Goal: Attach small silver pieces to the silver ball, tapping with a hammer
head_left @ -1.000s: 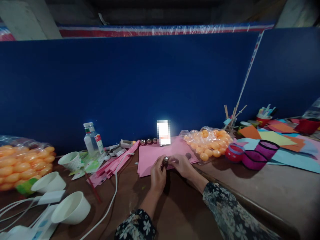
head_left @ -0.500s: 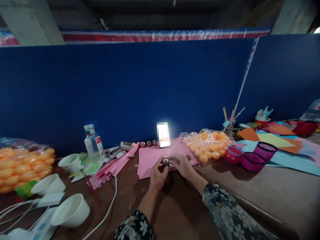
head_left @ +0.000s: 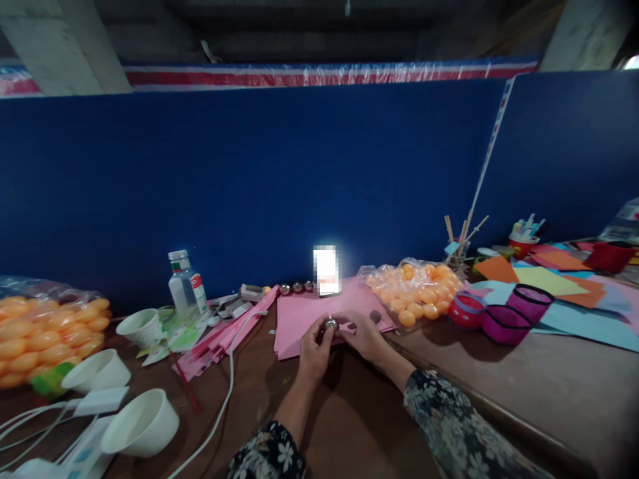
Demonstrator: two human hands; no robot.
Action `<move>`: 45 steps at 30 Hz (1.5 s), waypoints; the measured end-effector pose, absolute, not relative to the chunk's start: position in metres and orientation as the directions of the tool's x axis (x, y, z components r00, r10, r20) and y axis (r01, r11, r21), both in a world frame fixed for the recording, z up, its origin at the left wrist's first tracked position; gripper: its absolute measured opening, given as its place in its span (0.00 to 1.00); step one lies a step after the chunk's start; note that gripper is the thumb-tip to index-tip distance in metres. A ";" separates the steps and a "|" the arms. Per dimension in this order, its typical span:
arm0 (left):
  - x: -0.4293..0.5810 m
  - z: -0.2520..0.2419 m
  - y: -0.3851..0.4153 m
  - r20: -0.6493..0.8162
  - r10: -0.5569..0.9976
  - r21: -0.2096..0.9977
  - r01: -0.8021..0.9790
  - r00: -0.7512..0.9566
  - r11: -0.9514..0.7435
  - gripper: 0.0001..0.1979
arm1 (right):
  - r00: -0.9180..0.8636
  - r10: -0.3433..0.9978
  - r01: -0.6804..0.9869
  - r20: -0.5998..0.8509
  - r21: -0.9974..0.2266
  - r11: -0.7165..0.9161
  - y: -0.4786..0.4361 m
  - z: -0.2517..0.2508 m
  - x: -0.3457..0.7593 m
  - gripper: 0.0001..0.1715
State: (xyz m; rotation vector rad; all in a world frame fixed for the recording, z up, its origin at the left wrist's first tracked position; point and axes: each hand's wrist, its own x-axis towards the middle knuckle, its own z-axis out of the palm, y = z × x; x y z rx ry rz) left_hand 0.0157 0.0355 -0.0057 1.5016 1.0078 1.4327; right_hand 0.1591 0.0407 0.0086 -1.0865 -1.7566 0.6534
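Observation:
A shiny metal ball [head_left: 331,323] is pinched between the thumb and fingers of my left hand [head_left: 314,349], just above the near edge of the pink paper sheets [head_left: 299,326]. My right hand [head_left: 367,336] is close by on the ball's right side. Its thumb and forefinger are apart, with the fingertips at or very near the ball; whether they touch it I cannot tell. Behind the hands, several more metal balls [head_left: 298,287] sit in a row along the back of the table, left of a bright blurred-out screen [head_left: 327,271].
Bags of orange balls lie right [head_left: 417,293] and far left [head_left: 50,332]. On the left are white cups [head_left: 142,422], a bottle [head_left: 184,283], pink strips [head_left: 219,339] and a white cable [head_left: 230,379]. Purple mesh cups [head_left: 506,324] and coloured paper [head_left: 589,326] are right. A blue partition [head_left: 299,179] stands behind.
The right thumb and forefinger have spread a little apart beside the metal ball. The left hand keeps hold of the ball in nearly the same place.

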 end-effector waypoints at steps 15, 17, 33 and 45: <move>0.015 -0.009 0.037 0.332 0.936 0.943 -0.062 0.113 -0.327 0.25 | -0.147 0.878 0.397 0.455 -0.786 0.473 0.037 0.011 0.158 0.25; 0.015 -0.010 0.038 0.322 0.942 0.946 -0.061 0.094 -0.317 0.25 | -0.153 0.876 0.389 0.458 -0.787 0.479 0.037 0.011 0.158 0.26; 0.011 -0.010 0.041 0.231 0.964 0.953 -0.170 -0.135 -0.252 0.23 | -0.035 0.898 0.301 0.440 -0.852 0.429 0.042 0.012 0.161 0.19; 0.009 -0.008 0.044 0.158 0.949 0.947 -0.230 -0.273 -0.224 0.25 | -0.110 0.918 0.637 0.382 -0.681 0.360 0.060 0.023 0.164 0.12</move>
